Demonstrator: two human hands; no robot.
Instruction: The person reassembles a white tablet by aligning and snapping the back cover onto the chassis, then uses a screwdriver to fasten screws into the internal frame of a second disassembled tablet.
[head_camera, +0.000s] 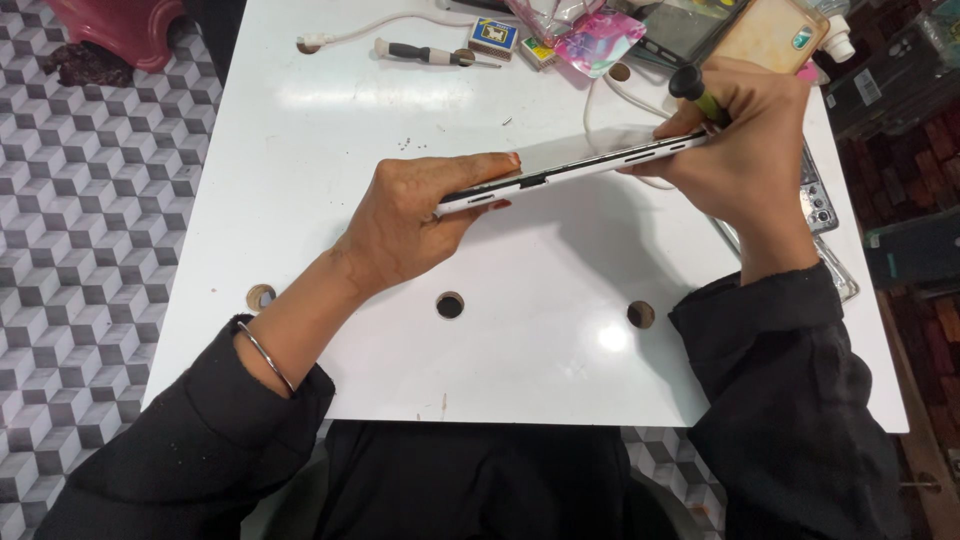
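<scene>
Left hand: the left hand was closed on the near-left end of a slim white tablet, thumb under, fingers along the top edge, holding it tilted on its long side above the middle of the desk.
Right hand: the right hand gripped the tablet's far-right end and also pinched a small screwdriver with a black and green handle, its tip hidden behind the fingers.
Tablet: thin, flat, with a white rim carrying dark slots; it hung clear of the desk and cast a soft shadow beneath.
Desk: glossy white board, square-cornered, with several round holes near its front edge and two at the back.
Open room: the left half and front strip of the desk lay bare; the left edge dropped to a grey patterned tile floor.
Back edge: a second screwdriver with a black and white handle, a white cable, a small matchbox and a pink packet were crowded there.
Right edge: a phone lay face down behind the right wrist, near a clear case.
Sleeves: both arms wore black cloth; a thin metal bangle ringed the left wrist.
</scene>
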